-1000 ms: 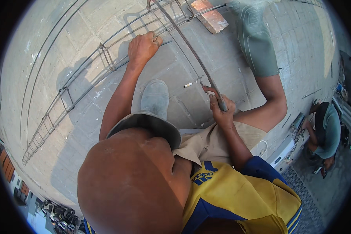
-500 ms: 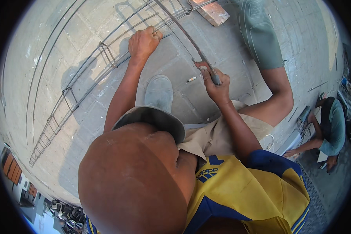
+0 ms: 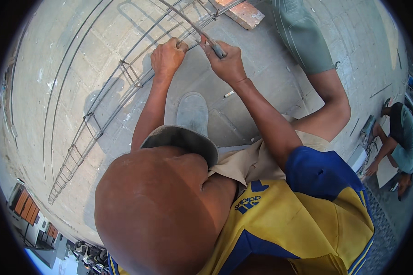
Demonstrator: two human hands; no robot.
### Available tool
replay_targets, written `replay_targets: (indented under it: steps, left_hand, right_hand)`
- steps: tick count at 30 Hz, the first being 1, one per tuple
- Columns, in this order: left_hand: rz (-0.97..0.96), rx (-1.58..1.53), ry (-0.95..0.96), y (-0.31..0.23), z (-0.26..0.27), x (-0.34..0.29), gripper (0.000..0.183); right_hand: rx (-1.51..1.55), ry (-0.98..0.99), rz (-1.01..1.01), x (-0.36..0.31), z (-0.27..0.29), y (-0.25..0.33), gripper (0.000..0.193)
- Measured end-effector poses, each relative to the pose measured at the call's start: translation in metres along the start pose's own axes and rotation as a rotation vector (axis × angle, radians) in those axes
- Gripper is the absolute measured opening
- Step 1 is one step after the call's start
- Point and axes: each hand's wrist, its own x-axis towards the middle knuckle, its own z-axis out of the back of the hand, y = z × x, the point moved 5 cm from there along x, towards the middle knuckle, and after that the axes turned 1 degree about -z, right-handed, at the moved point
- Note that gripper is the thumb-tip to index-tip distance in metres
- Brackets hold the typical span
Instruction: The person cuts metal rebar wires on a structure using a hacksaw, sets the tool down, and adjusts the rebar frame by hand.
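Note:
My left hand [image 3: 167, 57] is closed around a steel bar of the long rebar cage [image 3: 96, 126], which stretches across the ground from lower left to the top. In my right hand [image 3: 228, 64] is the grey handle of a hacksaw [image 3: 220, 49], its thin frame slanting up and left over the cage. The two hands are close together, the right one just right of the left. The saw's blade is mostly hard to make out, and the frame's far end runs out at the top edge.
Loose thin bars [image 3: 59, 85] curve along the left. A reddish brick [image 3: 247, 16] lies by the cage at the top. My boot [image 3: 192, 112] and bent knee [image 3: 328, 98] flank a cigarette butt [image 3: 228, 94]. Another person [image 3: 401, 142] crouches at far right.
My right hand has pushed the hacksaw forward and to the left, bringing its handle near my left hand. My left hand keeps its hold on the bar while the whole view shifts slightly.

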Motion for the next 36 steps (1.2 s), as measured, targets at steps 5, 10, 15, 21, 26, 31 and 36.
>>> replay_targets:
  steps: [5, 10, 15, 21, 26, 31, 36]
  left_hand:
    - [0.046, -0.010, 0.025, 0.022, 0.013, -0.010, 0.032]
    - [0.078, 0.039, 0.062, 0.025, 0.019, -0.023, 0.033]
    - [-0.041, 0.017, -0.031, 0.008, -0.002, -0.005, 0.032]
    - [0.055, -0.011, 0.046, 0.025, 0.015, -0.021, 0.034]
    - [-0.029, -0.032, -0.004, 0.007, -0.002, -0.001, 0.033]
    - [-0.009, 0.019, 0.012, 0.023, -0.004, -0.015, 0.030]
    - [-0.008, 0.028, -0.013, 0.024, 0.010, -0.019, 0.028]
  right_hand:
    - [0.049, 0.097, -0.038, -0.060, 0.014, -0.012, 0.019]
    - [0.089, 0.080, -0.103, -0.103, 0.054, -0.002, 0.018]
    - [0.008, -0.008, -0.006, -0.001, -0.014, 0.000, 0.031]
    - [0.024, 0.095, -0.076, -0.121, 0.062, -0.008, 0.024]
    - [-0.058, 0.031, 0.014, -0.025, 0.011, -0.011, 0.029]
    - [-0.025, 0.096, -0.014, -0.047, 0.015, -0.016, 0.031]
    - [-0.014, 0.154, -0.091, -0.095, 0.072, 0.029, 0.019]
